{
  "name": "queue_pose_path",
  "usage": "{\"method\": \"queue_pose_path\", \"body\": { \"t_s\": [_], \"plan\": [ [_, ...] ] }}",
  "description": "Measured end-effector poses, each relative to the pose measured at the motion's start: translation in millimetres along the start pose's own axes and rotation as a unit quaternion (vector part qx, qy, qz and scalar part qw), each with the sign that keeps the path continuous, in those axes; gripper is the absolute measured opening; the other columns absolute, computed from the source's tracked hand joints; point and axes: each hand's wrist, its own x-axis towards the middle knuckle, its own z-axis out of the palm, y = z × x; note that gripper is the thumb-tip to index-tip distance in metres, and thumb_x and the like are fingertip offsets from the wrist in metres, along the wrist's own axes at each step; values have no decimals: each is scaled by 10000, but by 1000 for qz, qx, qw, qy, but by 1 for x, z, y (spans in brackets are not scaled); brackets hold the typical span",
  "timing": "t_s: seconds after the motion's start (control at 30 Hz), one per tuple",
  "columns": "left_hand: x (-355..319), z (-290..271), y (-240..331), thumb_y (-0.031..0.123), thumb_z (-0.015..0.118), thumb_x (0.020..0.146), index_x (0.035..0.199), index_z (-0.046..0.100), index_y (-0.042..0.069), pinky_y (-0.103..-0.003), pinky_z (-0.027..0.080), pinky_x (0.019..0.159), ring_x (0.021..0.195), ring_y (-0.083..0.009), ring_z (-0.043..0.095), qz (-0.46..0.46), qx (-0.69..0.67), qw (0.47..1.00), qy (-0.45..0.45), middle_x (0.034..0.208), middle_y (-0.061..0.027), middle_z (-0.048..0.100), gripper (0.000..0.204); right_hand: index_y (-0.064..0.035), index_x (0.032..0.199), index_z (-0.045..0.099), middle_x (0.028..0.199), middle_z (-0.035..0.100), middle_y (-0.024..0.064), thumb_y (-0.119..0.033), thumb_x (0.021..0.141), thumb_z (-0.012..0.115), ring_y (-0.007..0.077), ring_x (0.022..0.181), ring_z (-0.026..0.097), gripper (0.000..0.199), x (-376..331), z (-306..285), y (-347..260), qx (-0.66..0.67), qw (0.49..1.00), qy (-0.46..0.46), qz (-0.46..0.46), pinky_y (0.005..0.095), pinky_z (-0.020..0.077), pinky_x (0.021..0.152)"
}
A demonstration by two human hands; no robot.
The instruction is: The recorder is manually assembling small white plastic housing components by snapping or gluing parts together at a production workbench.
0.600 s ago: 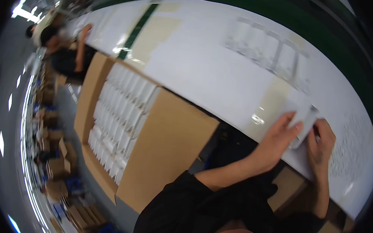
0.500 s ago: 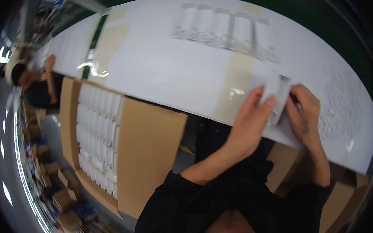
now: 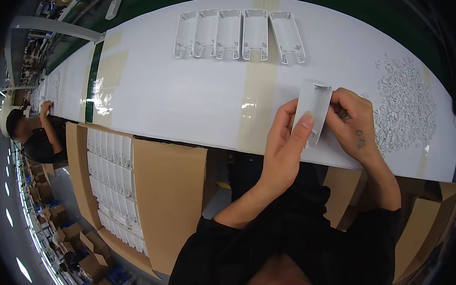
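A white plastic housing (image 3: 314, 103), long and trough-shaped with an open face, is held over the near edge of the white table. My left hand (image 3: 289, 141) grips it from the left, thumb lying across its lower end. At the housing's right edge my right hand (image 3: 357, 124) has its fingers curled in; a small pale piece shows among them, too hidden to name. Farther off, a row of several similar white housings (image 3: 229, 33) lies face up, the rightmost one tilted. To the right of my hands spreads a heap of small clear or white plastic pieces (image 3: 405, 103).
A cardboard box (image 3: 167, 201) with its flap folded out stands at the left below the table, holding stacked white housings (image 3: 112, 174). Other cardboard boxes (image 3: 423, 233) are at the lower right. A co-worker (image 3: 40, 136) sits at the table's far left. A metal frame (image 3: 57, 26) rises there.
The view has swung, so the table and the row of housings sit farther left in the picture. Both hands stay at the same housing, and the blur has cleared.
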Motion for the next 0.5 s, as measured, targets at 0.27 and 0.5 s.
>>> {"method": "queue_pose_path", "body": {
  "t_s": [0.27,0.5],
  "plan": [
    [22,-18,7,123,551,1005,1369,473,15,-342,456,973,1153,-244,587,-31,-199,979,5,1279,-201,590,388,6,903,679,609,553,2,-25,906,664,67,493,470,34,-10,-1,-25,217,957,23,188,183,377,487],
    [25,-10,10,135,572,994,1415,467,25,-351,436,1033,1176,-256,581,-21,-185,982,26,1295,-201,594,447,12,921,683,535,502,-32,-30,923,658,44,429,438,48,-15,14,-37,282,933,-75,212,159,345,440]
  ]
}}
